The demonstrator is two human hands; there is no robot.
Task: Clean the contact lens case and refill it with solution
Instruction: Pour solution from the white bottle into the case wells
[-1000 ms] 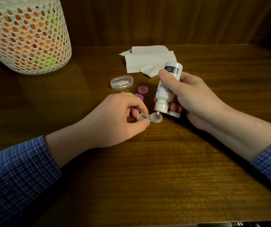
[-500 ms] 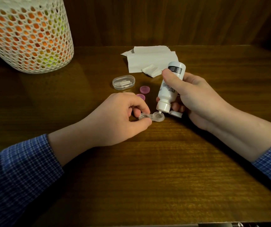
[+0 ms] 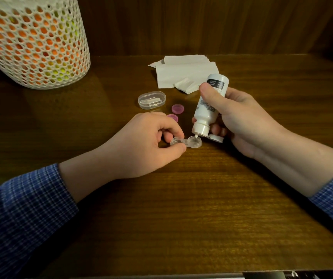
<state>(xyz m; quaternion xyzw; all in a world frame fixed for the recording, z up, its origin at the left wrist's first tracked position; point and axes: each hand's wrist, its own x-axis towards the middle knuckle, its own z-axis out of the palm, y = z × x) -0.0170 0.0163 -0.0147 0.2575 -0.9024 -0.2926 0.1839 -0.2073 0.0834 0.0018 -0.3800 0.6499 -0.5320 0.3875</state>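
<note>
A clear two-well contact lens case (image 3: 189, 142) lies on the wooden table (image 3: 181, 208). My left hand (image 3: 141, 146) pinches its left well between thumb and forefinger. My right hand (image 3: 240, 121) grips a small white solution bottle (image 3: 207, 106) turned upside down, its nozzle tip just over the right well. The bottle's flip cap (image 3: 216, 138) hangs open beside the nozzle. Two pink lens case lids (image 3: 177, 108) lie behind my left hand, one partly hidden by it.
A small clear oval box (image 3: 151, 100) sits behind the pink lids. White paper tissues (image 3: 183, 72) lie further back. A white mesh basket (image 3: 33, 41) stands at the back left. A dark wooden wall rises behind the table.
Both hands, the bottle and the lens case hold nearly the same pose; only the view has shifted slightly.
</note>
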